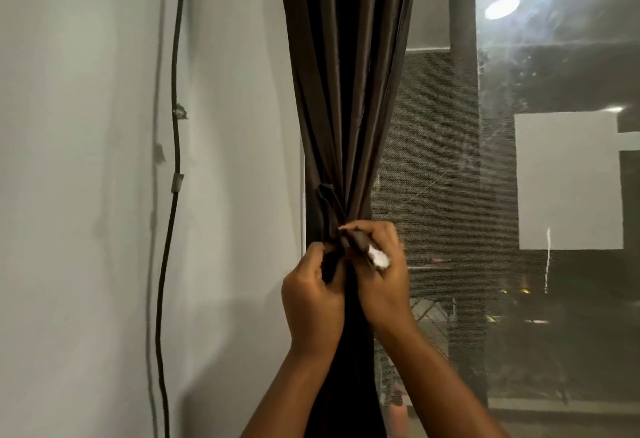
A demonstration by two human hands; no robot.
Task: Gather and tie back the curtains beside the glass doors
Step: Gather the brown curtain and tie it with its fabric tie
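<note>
Seen gathered into a tight bundle of folds at mid-height: a dark brown curtain, hung just left of the glass door and right of a pale grey wall. Pinched at the waist of that bundle by two bare hands raised side by side, near the camera. Curled around a fold of the fabric at the left edge of the bundle, the left hand, fingers bent inward and gripping cloth. Closed just beside it, touching or nearly touching, the right hand, fingers wrapped over a dark tie-back strap with a white tab showing at its end between the knuckles. Looped loosely against the curtain a little above the hands, on the left side of the bundle, another length of dark strap; whether joined to the held piece, impossible to tell. Fanned wider above the hands and dropped straight and dark below them, between the two forearms, the rest of the drape. Run down the wall well to the left, a black cable pinned by small clips. Stretched behind the curtain's right edge, a mesh screen, with ceiling lights mirrored in the pane farther right. No containers pictured.
</note>
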